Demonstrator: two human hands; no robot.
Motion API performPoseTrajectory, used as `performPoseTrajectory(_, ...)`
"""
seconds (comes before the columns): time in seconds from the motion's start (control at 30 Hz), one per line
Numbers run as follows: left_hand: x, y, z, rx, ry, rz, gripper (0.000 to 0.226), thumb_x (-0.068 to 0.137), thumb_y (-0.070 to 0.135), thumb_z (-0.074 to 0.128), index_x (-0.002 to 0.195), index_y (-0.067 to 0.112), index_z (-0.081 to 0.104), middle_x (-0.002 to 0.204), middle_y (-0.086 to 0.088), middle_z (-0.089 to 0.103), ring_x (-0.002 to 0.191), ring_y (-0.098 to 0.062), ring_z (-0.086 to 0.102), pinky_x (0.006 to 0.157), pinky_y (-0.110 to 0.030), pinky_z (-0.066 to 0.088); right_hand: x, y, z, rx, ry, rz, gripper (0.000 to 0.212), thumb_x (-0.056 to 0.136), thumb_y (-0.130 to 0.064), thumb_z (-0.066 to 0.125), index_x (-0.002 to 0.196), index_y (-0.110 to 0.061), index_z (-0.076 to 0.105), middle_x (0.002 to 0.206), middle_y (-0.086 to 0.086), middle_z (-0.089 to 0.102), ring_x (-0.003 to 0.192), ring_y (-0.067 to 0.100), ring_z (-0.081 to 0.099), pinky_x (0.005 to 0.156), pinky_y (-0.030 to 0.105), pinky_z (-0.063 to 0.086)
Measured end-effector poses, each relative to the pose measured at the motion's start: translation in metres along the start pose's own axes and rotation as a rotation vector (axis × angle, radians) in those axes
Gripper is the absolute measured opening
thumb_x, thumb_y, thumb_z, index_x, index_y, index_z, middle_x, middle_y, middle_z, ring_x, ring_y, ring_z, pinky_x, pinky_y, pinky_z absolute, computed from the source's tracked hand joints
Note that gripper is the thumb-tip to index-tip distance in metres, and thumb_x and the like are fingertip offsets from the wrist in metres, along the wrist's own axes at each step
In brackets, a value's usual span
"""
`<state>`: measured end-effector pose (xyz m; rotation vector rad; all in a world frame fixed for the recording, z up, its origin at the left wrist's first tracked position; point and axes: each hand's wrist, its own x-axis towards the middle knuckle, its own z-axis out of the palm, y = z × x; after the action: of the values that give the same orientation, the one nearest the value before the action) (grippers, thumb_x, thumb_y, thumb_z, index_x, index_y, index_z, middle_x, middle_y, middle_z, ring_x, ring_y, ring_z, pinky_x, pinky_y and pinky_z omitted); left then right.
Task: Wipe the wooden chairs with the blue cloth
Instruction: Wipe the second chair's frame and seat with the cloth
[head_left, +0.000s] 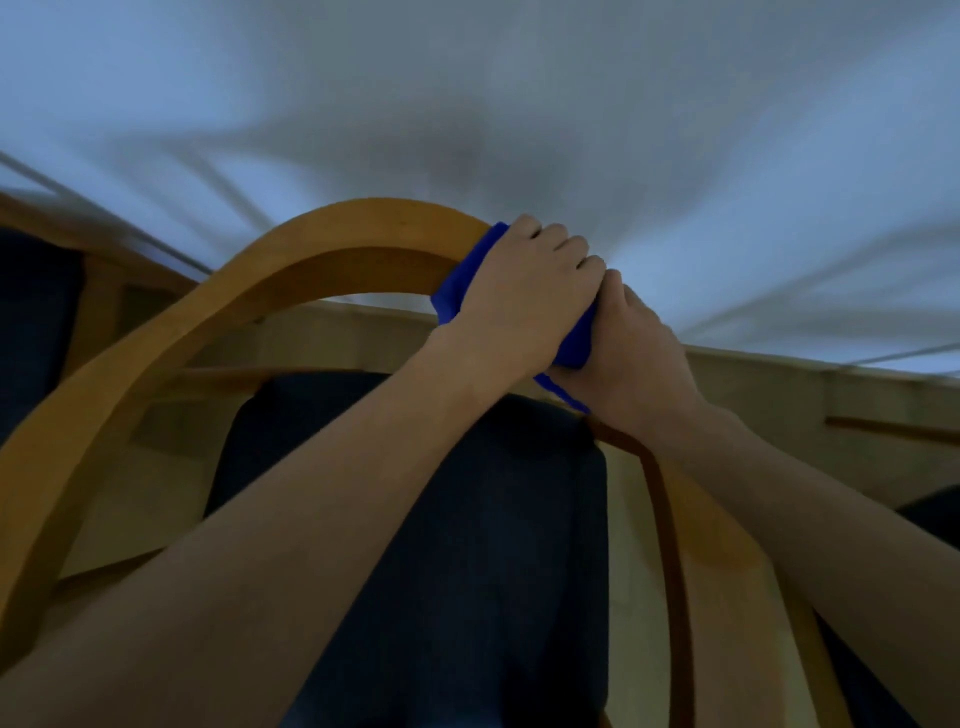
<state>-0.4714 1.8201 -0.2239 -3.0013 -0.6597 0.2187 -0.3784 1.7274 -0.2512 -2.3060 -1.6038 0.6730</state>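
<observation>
Left hand and right hand, both clamped in one grip on blue cloth. Cloth wrapped over curved top rail of wooden chair, above dark seat cushion.

One camera only, worn on the person's head, looking forward and down over both forearms, close above the chair's curved wooden back rail.

The scene is sitting in dim, cool bluish light, with the table surface glowing pale and a soft dark shadow spreading across its middle. Motion blur is streaking the background outward toward the edges, and wide-angle distortion is bending straight lines near the corners.
</observation>
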Motion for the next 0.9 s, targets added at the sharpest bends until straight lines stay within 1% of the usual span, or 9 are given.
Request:
performPoseTrajectory(0.1, -0.018, -0.031, -0.003, -0.105, 0.075, -0.037, 0.048, 0.075, 0.032, 0.069, 0.116, 0.016, 0.050, 0.115, -0.003, 0.055, 0.108, -0.024, 0.049, 0.096, -0.036, 0.032, 0.022, -0.023, -0.012, 0.025, -0.087, -0.039, 0.068, 0.072, -0.040, 0.081, 0.119, -0.012, 0.040, 0.111, 0.004, 0.058, 0.090, 0.021, 0.058, 0.076, 0.034, 0.048)
performPoseTrajectory(0.27, -0.063, -0.102, 0.000, -0.347, 0.111, -0.210, 0.072, 0.067, 0.046, 0.075, 0.128, 0.018, 0.047, 0.118, -0.003, 0.053, 0.107, -0.024, 0.049, 0.093, -0.035, 0.033, 0.062, -0.094, -0.019, -0.181, -0.107, -0.198, 0.073, 0.070, -0.035, 0.081, 0.123, -0.008, 0.039, 0.107, 0.005, 0.052, 0.085, 0.019, 0.048, 0.071, 0.035, 0.040)
performPoseTrajectory(0.43, -0.118, -0.147, 0.025, -0.557, 0.091, -0.437, 0.074, 0.074, 0.044, 0.075, 0.134, 0.016, 0.043, 0.121, -0.005, 0.053, 0.109, -0.024, 0.051, 0.091, -0.036, 0.042, 0.087, -0.168, -0.002, -0.552, -0.126, -0.362, 0.068, 0.070, -0.037, 0.080, 0.118, -0.007, 0.041, 0.102, 0.010, 0.055, 0.077, 0.024, 0.046, 0.066, 0.038, 0.041)
performPoseTrajectory(0.53, -0.159, -0.163, 0.043, -0.631, 0.029, -0.577, 0.073, 0.074, 0.040, 0.076, 0.133, 0.015, 0.041, 0.123, -0.005, 0.053, 0.109, -0.023, 0.052, 0.088, -0.038, 0.046, 0.097, -0.210, 0.026, -0.718, -0.144, -0.527, 0.064, 0.073, -0.046, 0.077, 0.114, -0.010, 0.043, 0.090, 0.004, 0.047, 0.072, 0.023, 0.046, 0.062, 0.037, 0.036)
performPoseTrajectory(0.6, -0.196, -0.173, 0.058, -0.553, -0.066, -0.652, 0.083, 0.072, 0.044, 0.078, 0.137, 0.013, 0.037, 0.129, -0.008, 0.051, 0.118, -0.026, 0.050, 0.096, -0.041, 0.045, 0.099, -0.237, 0.052, -0.775, -0.172, -0.660, 0.062, 0.074, -0.052, 0.074, 0.111, -0.013, 0.044, 0.087, 0.001, 0.046, 0.071, 0.023, 0.047, 0.061, 0.037, 0.037)
performPoseTrajectory(0.67, -0.237, -0.180, 0.064, -0.423, -0.138, -0.746, 0.106, 0.067, 0.054, 0.079, 0.147, 0.010, 0.025, 0.145, -0.012, 0.039, 0.136, -0.030, 0.035, 0.112, -0.045, 0.030, 0.098, -0.263, 0.080, -0.781, -0.207, -0.764, 0.058, 0.075, -0.052, 0.072, 0.110, -0.014, 0.044, 0.086, 0.000, 0.046, 0.071, 0.023, 0.049, 0.060, 0.037, 0.037)
performPoseTrajectory(0.73, -0.280, -0.183, 0.064, -0.423, -0.162, -0.872, 0.118, 0.064, 0.058, 0.079, 0.151, 0.010, 0.015, 0.152, -0.010, 0.032, 0.141, -0.028, 0.028, 0.116, -0.046, 0.021, 0.091, -0.287, 0.108, -0.697, -0.250, -0.852, 0.056, 0.074, -0.052, 0.070, 0.107, -0.015, 0.045, 0.084, -0.002, 0.046, 0.072, 0.025, 0.054, 0.060, 0.036, 0.039)
performPoseTrajectory(0.8, -0.325, -0.180, 0.068, -0.523, -0.163, -0.971, 0.117, 0.064, 0.063, 0.077, 0.150, 0.014, 0.016, 0.147, -0.006, 0.040, 0.133, -0.026, 0.041, 0.109, -0.044, 0.033, 0.078, -0.307, 0.134, -0.594, -0.287, -0.956, 0.059, 0.070, -0.051, 0.072, 0.108, -0.014, 0.046, 0.086, -0.001, 0.051, 0.077, 0.027, 0.059, 0.065, 0.036, 0.042)
performPoseTrajectory(0.9, -0.372, -0.162, 0.082, -0.657, -0.070, -1.096, 0.108, 0.061, 0.077, 0.067, 0.146, 0.027, 0.021, 0.126, 0.001, 0.055, 0.105, -0.021, 0.059, 0.087, -0.042, 0.051, 0.062, -0.318, 0.155, -0.563, -0.217, -1.078, 0.066, 0.065, -0.049, 0.076, 0.113, -0.012, 0.049, 0.099, 0.006, 0.059, 0.086, 0.029, 0.060, 0.078, 0.041, 0.043)
